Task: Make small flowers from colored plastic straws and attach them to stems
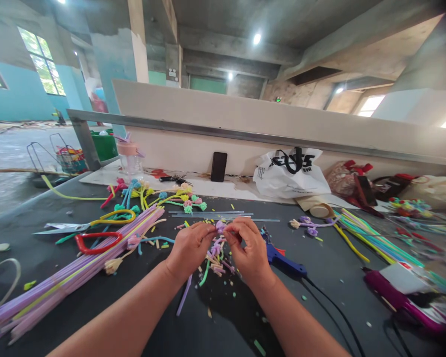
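My left hand [195,243] and my right hand [247,248] meet over the middle of the table, with fingertips pinched on a small purple flower-like piece [220,226]. Its far side is partly hidden by my fingers. Beneath it lies a small heap of cut purple, pink and green stem pieces [217,263]. Right of my right hand rests a blue hot glue gun [288,263] with a black cord. On the left, a long bundle of purple, pink and yellow stems [78,275] lies under scissors [69,228] with yellow handles and a red-handled tool [98,243].
Finished-looking colourful flowers [144,193] lie behind the bundle. A phone [219,166] leans on the back panel, beside a white bag [292,173]. Clear glue sticks [215,215] lie across the table. At right are more stems [379,235] and a magenta device [405,302].
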